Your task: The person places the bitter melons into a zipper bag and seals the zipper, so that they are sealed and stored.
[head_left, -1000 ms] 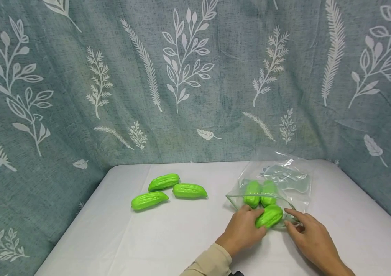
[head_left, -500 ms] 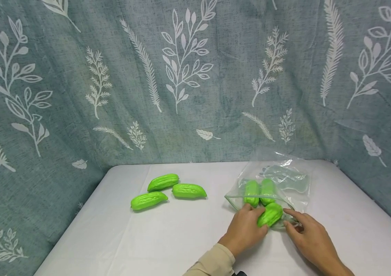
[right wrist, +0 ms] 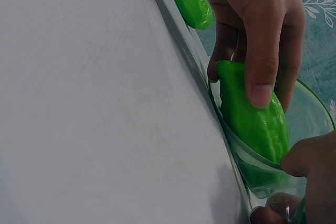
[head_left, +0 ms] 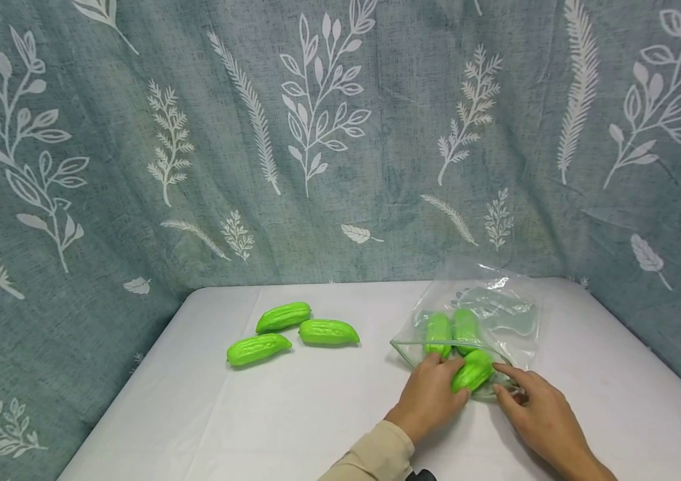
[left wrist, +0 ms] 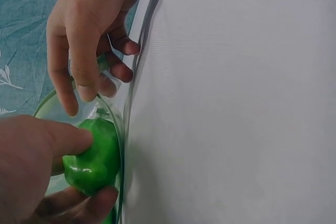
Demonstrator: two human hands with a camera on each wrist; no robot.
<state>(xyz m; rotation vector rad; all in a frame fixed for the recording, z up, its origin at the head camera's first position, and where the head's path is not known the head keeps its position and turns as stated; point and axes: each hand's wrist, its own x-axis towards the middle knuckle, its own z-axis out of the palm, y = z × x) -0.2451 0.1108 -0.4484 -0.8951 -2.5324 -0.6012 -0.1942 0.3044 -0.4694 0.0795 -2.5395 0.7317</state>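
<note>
In the head view, my left hand (head_left: pixel 430 395) grips a bright green bitter melon (head_left: pixel 473 372) at the mouth of a clear zip bag (head_left: pixel 505 317). The right wrist view shows this melon (right wrist: pixel 254 116) slanting through the bag's opening, thumb on top. My right hand (head_left: pixel 541 411) holds the bag's near rim at the right; some of its fingers are hidden by the bag and melon. Two more bitter melons lie side by side inside the bag, a left one (head_left: pixel 438 327) and a right one (head_left: pixel 465 324).
Three loose bitter melons lie on the left of the white-covered table (head_left: pixel 292 414): a rear one (head_left: pixel 284 317), a front one (head_left: pixel 258 349) and a right one (head_left: pixel 329 332). A patterned grey-green curtain (head_left: pixel 388 167) hangs behind and beside the table.
My left hand has pushed its bitter melon slightly forward and right, deeper into the bag. The right melon inside has shifted a little farther back. My right hand stays nearly still.
</note>
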